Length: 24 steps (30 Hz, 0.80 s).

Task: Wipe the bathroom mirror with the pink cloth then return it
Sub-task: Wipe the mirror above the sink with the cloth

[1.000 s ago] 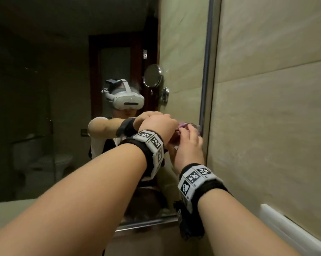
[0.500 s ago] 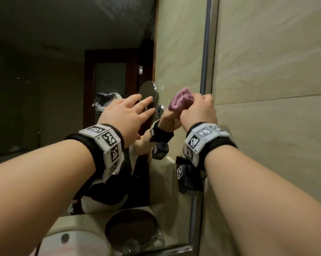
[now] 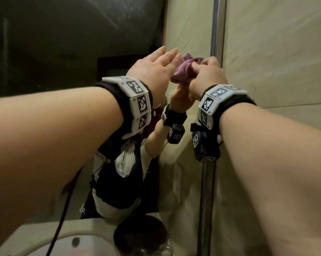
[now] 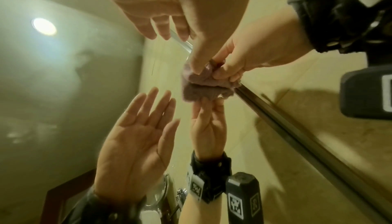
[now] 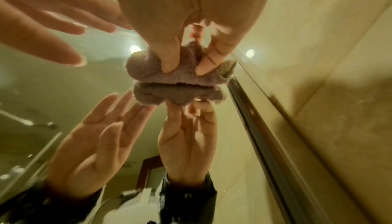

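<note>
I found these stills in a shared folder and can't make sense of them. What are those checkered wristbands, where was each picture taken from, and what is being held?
No machine here: a person films their own hands. The patterned wristbands carry small wrist cameras; one picture comes from a head-worn camera, the others look along each hand. The right hand pinches a bunched pink cloth against the bathroom mirror, near its metal frame. The left hand is open beside it, holding nothing. The lower hands in the wrist views are reflections.

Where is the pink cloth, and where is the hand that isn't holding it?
pink cloth [image 5: 174, 76]: right wrist view, on the bunched middle fold under the fingertips.
left hand [image 3: 152, 71]: head view, on the back of the hand.
</note>
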Each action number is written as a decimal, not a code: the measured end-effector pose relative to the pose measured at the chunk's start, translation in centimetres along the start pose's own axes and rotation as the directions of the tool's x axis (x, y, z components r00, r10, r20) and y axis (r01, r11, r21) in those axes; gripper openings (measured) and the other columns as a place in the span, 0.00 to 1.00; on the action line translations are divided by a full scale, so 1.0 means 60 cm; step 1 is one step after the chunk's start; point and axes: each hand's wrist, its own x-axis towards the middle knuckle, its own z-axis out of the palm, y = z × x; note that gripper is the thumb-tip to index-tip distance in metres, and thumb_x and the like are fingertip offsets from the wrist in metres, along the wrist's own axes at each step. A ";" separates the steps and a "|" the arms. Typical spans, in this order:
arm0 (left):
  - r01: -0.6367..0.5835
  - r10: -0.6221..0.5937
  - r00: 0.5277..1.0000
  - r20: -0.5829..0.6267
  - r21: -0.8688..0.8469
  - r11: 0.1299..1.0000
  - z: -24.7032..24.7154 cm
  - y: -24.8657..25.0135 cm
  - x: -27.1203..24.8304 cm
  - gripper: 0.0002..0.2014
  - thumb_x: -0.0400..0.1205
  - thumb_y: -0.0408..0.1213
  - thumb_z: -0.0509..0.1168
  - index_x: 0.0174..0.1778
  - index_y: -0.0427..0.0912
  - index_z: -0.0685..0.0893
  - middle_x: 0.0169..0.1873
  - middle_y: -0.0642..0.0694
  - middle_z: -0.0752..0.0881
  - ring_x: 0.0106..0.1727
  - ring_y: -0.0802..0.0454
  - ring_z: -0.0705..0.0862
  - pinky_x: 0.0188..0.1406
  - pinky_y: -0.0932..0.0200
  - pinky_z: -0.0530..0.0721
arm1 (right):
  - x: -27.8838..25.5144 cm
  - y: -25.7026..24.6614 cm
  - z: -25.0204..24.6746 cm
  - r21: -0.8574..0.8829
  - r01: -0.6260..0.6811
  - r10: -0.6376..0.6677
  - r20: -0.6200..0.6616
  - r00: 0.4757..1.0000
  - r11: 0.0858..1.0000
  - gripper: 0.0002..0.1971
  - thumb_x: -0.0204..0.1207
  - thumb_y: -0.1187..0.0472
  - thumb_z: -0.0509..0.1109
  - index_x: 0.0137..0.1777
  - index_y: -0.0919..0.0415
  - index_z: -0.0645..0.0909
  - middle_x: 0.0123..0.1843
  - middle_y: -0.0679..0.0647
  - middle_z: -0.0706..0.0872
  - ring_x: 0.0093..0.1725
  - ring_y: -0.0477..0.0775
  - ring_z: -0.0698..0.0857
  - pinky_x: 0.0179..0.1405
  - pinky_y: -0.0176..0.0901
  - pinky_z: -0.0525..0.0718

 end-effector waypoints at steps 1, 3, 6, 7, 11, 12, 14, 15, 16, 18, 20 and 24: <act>0.002 -0.002 1.000 0.013 -0.015 1.000 0.001 0.006 0.002 0.40 0.83 0.36 0.62 0.85 0.49 0.43 0.85 0.53 0.45 0.86 0.51 0.44 0.83 0.51 0.54 | -0.007 0.000 0.004 -0.005 0.065 -0.065 0.021 0.998 0.998 0.19 0.77 0.56 0.66 0.69 0.49 0.74 0.70 0.53 0.71 0.67 0.56 0.74 0.66 0.43 0.74; 0.028 -0.025 0.999 0.042 -0.072 0.997 0.001 0.018 0.003 0.39 0.82 0.36 0.63 0.85 0.48 0.48 0.85 0.51 0.49 0.86 0.49 0.49 0.83 0.50 0.57 | -0.022 -0.005 0.014 0.030 0.166 -0.168 0.067 0.984 0.986 0.13 0.80 0.56 0.63 0.63 0.53 0.75 0.62 0.51 0.74 0.57 0.52 0.77 0.54 0.41 0.75; 0.056 -0.051 0.996 0.069 -0.082 0.995 -0.003 0.024 0.005 0.28 0.82 0.36 0.63 0.80 0.44 0.66 0.77 0.42 0.70 0.77 0.41 0.71 0.74 0.45 0.74 | -0.035 -0.007 0.023 0.011 0.303 -0.300 0.166 0.939 0.953 0.14 0.82 0.60 0.61 0.65 0.57 0.77 0.68 0.55 0.71 0.65 0.56 0.76 0.68 0.43 0.75; 0.062 -0.057 0.995 0.085 -0.061 0.996 -0.006 0.025 0.007 0.24 0.82 0.36 0.62 0.76 0.42 0.71 0.73 0.40 0.74 0.72 0.39 0.76 0.70 0.44 0.78 | -0.036 -0.004 0.020 0.004 0.331 -0.326 0.174 0.929 0.944 0.16 0.82 0.61 0.61 0.68 0.58 0.77 0.70 0.55 0.69 0.68 0.57 0.74 0.72 0.41 0.71; 0.080 -0.079 0.987 0.139 -0.003 0.997 -0.008 0.027 0.026 0.17 0.84 0.37 0.62 0.69 0.40 0.80 0.66 0.39 0.81 0.66 0.37 0.81 0.65 0.46 0.80 | -0.023 0.013 0.006 0.121 0.230 -0.244 0.117 0.963 0.966 0.18 0.80 0.58 0.62 0.71 0.54 0.76 0.56 0.44 0.76 0.65 0.51 0.77 0.51 0.19 0.70; 0.088 -0.086 0.986 0.141 -0.008 0.996 -0.001 0.029 0.028 0.17 0.85 0.38 0.61 0.69 0.39 0.81 0.66 0.39 0.82 0.65 0.37 0.81 0.66 0.46 0.80 | -0.023 0.016 0.007 0.116 0.189 -0.198 0.072 0.978 0.975 0.17 0.80 0.55 0.63 0.68 0.53 0.77 0.54 0.44 0.78 0.62 0.49 0.79 0.49 0.21 0.71; 0.079 -0.078 0.984 0.158 0.002 0.997 0.024 0.044 0.025 0.17 0.86 0.40 0.58 0.68 0.39 0.81 0.63 0.40 0.83 0.64 0.38 0.82 0.65 0.48 0.80 | -0.027 0.034 0.015 0.054 0.156 -0.157 0.013 0.988 0.986 0.16 0.78 0.51 0.65 0.64 0.52 0.80 0.60 0.48 0.80 0.59 0.49 0.80 0.53 0.32 0.74; 0.057 -0.058 0.985 0.165 0.012 0.998 0.040 0.055 0.022 0.16 0.86 0.41 0.57 0.67 0.40 0.81 0.62 0.41 0.84 0.63 0.38 0.82 0.63 0.49 0.80 | -0.034 0.048 0.021 0.015 0.148 -0.148 0.000 0.989 0.989 0.16 0.77 0.51 0.66 0.63 0.53 0.80 0.60 0.49 0.80 0.60 0.51 0.80 0.57 0.36 0.76; 0.033 -0.038 0.985 0.166 0.030 0.999 0.055 0.064 0.017 0.16 0.86 0.40 0.58 0.65 0.41 0.82 0.61 0.41 0.84 0.62 0.39 0.83 0.61 0.48 0.80 | -0.047 0.060 0.027 -0.020 0.152 -0.152 0.001 0.988 0.988 0.17 0.76 0.51 0.67 0.63 0.53 0.81 0.57 0.49 0.78 0.62 0.52 0.80 0.59 0.38 0.76; -0.022 0.009 0.990 0.144 0.091 0.996 0.073 0.073 0.012 0.14 0.85 0.39 0.59 0.63 0.41 0.84 0.59 0.41 0.85 0.60 0.38 0.83 0.59 0.48 0.81 | -0.068 0.079 0.039 -0.070 0.185 -0.186 -0.001 0.983 0.980 0.16 0.76 0.52 0.68 0.62 0.54 0.81 0.51 0.45 0.71 0.62 0.52 0.79 0.59 0.38 0.75; -0.053 0.039 0.993 0.115 0.126 0.991 0.081 0.075 0.008 0.13 0.85 0.37 0.59 0.61 0.41 0.85 0.54 0.39 0.85 0.55 0.38 0.83 0.52 0.49 0.80 | -0.087 0.088 0.046 -0.076 0.182 -0.184 -0.023 0.983 0.980 0.16 0.77 0.51 0.68 0.63 0.55 0.81 0.47 0.42 0.68 0.58 0.51 0.78 0.58 0.37 0.74; -0.061 0.031 0.984 0.176 0.165 0.984 0.148 0.084 -0.005 0.18 0.87 0.40 0.55 0.72 0.43 0.77 0.63 0.36 0.80 0.61 0.37 0.80 0.64 0.43 0.77 | -0.136 0.106 0.061 -0.024 0.115 -0.115 -0.032 0.993 0.993 0.18 0.78 0.50 0.67 0.64 0.56 0.80 0.35 0.35 0.63 0.49 0.42 0.71 0.51 0.31 0.71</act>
